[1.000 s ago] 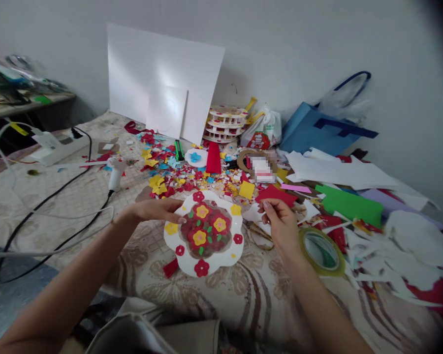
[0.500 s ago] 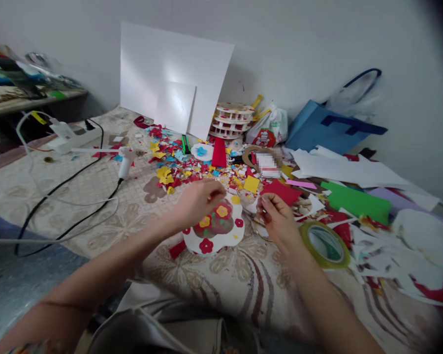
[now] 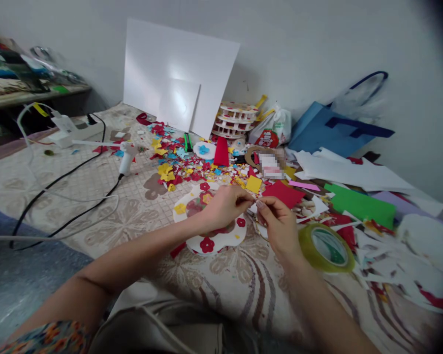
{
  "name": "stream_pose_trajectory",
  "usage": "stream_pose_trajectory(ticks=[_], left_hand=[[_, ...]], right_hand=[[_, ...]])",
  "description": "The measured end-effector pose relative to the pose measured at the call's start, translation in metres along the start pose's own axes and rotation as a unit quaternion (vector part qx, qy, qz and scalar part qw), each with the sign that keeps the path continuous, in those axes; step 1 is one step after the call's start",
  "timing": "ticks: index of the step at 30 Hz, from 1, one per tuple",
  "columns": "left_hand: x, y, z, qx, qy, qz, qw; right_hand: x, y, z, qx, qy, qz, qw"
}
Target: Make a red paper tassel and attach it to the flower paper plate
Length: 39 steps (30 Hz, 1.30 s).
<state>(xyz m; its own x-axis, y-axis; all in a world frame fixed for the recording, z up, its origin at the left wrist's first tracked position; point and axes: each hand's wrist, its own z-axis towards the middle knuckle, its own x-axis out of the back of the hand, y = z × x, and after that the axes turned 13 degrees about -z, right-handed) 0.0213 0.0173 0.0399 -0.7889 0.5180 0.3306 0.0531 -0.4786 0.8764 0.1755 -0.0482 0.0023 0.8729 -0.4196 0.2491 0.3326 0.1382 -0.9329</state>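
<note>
My left hand [image 3: 231,205] is pinched closed above a white scalloped panel [image 3: 227,240] decorated with red and yellow flowers, covering part of it. Its fingertips meet those of my right hand [image 3: 277,221], also pinched, just right of the panel. Whatever lies between the fingertips is too small to make out. Below the right hand, the edge of a thin gold-coloured ring [image 3: 261,231] shows on the cloth. A roll of clear yellowish tape [image 3: 305,246] lies beside my right wrist.
Behind the panel are coloured paper scraps [image 3: 192,169] and a green cutter [image 3: 188,142]. A white glue gun [image 3: 125,160] with a black cord stands left. Paper sheets, including a green one [image 3: 362,202], cover the right side. A white board [image 3: 180,64] leans on the wall.
My left hand has moved right, from over the panel's upper part to my right hand, so the fingertips now meet. The right hand stays almost in place.
</note>
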Motion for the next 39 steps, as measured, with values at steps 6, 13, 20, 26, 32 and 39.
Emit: stream_pose_trajectory(ticks=[6,13,20,26,32,39], left_hand=[[0.001,0.003,-0.005,0.011,0.005,0.015,1.000],[0.005,-0.001,-0.008,0.033,0.009,-0.045,0.998],[0.007,-0.008,-0.004,0.184,-0.011,-0.340,0.922],[0.005,-0.012,-0.005,0.247,-0.016,-0.466,0.849],[0.008,-0.010,-0.005,0.253,-0.027,-0.457,0.852],[0.009,-0.010,-0.006,0.169,-0.041,-0.309,0.935]], right_hand=[[-0.003,-0.006,-0.006,0.085,0.043,-0.113,0.989],[-0.007,-0.012,-0.012,0.130,0.043,-0.158,0.978],[-0.015,-0.004,-0.010,-0.011,0.010,0.051,0.999],[-0.018,-0.008,-0.009,-0.109,-0.037,0.163,0.980],[-0.016,-0.005,-0.008,-0.092,-0.008,0.127,0.988],[-0.012,-0.003,-0.011,0.006,0.033,-0.037,0.999]])
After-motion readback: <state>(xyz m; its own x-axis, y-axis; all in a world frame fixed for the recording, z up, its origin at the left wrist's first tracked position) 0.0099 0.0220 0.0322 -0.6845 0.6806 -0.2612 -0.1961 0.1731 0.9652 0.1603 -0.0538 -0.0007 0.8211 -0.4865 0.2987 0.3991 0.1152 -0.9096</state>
